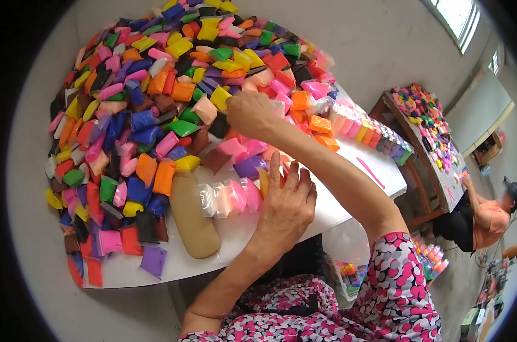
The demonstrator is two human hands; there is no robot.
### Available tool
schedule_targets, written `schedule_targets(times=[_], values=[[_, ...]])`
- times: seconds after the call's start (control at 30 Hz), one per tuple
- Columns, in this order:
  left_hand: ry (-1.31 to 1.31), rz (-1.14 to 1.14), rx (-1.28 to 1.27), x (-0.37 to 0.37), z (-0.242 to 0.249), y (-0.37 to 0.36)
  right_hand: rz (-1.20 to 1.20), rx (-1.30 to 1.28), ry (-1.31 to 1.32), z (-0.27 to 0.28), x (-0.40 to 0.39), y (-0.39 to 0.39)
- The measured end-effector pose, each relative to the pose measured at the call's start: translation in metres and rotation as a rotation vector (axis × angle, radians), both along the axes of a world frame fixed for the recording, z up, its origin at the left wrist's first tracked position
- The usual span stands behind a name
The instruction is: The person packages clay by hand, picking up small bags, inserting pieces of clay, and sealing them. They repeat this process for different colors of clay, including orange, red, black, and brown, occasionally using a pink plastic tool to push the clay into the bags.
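Note:
My left hand lies at the right end of a short row of small clear packets in white, peach and pink. Its fingers are stretched out, and a yellow packet shows beside the index finger; the thumb is hidden. My right hand reaches farther, to the edge of a big pile of coloured packets. Its fingers are curled in, and what they hold, if anything, is hidden. A yellow packet and a black packet are close by it.
A tan oblong block touches the short row's left end. Beyond my right forearm runs a longer row of packets, with a pink strip on the white tabletop. A person sits at another packet-covered table.

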State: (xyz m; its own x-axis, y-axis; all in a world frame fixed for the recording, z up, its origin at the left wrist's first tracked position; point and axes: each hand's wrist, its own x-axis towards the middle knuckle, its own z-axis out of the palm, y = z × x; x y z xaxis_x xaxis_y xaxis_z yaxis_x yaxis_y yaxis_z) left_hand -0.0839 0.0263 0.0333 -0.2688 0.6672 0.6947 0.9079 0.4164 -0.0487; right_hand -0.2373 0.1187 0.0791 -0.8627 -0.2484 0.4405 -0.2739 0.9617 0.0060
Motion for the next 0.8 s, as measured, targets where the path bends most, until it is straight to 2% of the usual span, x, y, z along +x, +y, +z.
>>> schedule_targets(times=[0.13,0.23,0.37,0.43,0.47,0.5,0.63,0.73,0.8], values=[[-0.015,0.005,-0.031,0.003,0.002,0.001,-0.107,-0.112,0.064,0.02,0.023,0.037],[-0.035,-0.11,0.067,0.012,0.009,-0.003,-0.065,-0.27,0.237,0.028,0.071,0.066],[-0.325,-0.304,0.431,0.042,0.027,-0.026,-0.049,-0.614,0.086,0.028,0.157,0.089],[-0.706,-0.309,0.582,0.061,0.028,-0.031,-0.085,-0.829,-0.042,0.026,0.204,0.089],[-0.902,-0.3,0.646,0.068,0.028,-0.032,-0.051,-0.772,-0.016,0.022,0.224,0.09],[-0.952,-0.273,0.603,0.072,0.026,-0.032,-0.061,-0.782,-0.006,0.015,0.24,0.092],[-0.695,-0.14,0.38,0.078,0.011,-0.015,-0.104,-0.763,0.007,-0.002,0.294,0.095],[-0.599,-0.33,0.185,0.079,0.002,-0.01,-0.107,-0.7,0.004,-0.011,0.318,0.097],[-0.537,-0.371,0.203,0.082,-0.007,-0.003,-0.099,-0.687,0.01,-0.018,0.329,0.099]])
